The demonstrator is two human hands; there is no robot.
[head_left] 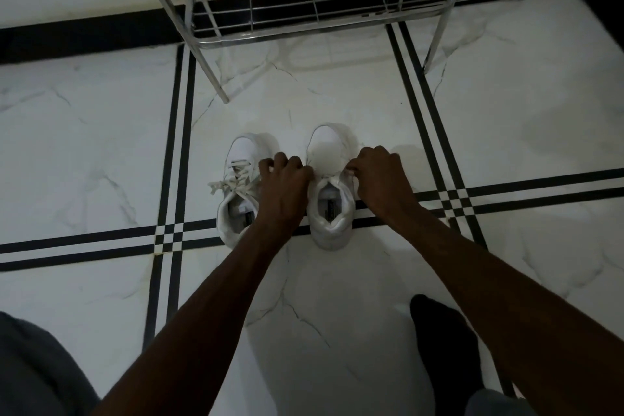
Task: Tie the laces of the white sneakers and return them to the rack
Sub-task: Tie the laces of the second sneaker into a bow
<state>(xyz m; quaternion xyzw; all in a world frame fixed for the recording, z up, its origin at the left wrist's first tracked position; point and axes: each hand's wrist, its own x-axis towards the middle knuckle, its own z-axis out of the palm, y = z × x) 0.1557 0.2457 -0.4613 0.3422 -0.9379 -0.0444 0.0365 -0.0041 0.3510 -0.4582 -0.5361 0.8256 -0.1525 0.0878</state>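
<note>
Two white sneakers stand side by side on the tiled floor, toes pointing away from me. The left sneaker (240, 176) shows a knotted bow of white laces (224, 183) over its tongue. Across the right sneaker (329, 186), my left hand (287, 176) and my right hand (381, 176) each pinch a lace end and pull it taut sideways. The lace span between my hands (332, 176) lies just above the shoe opening. Beyond the shoes stands the metal wire rack (304, 34), its lowest shelf bare.
The floor is white marble tile with black stripe borders (175, 145). The rack's legs (219, 84) stand just past the shoes. My foot in a dark sock (442, 338) rests at lower right, and grey trousers (33, 368) fill the lower left corner.
</note>
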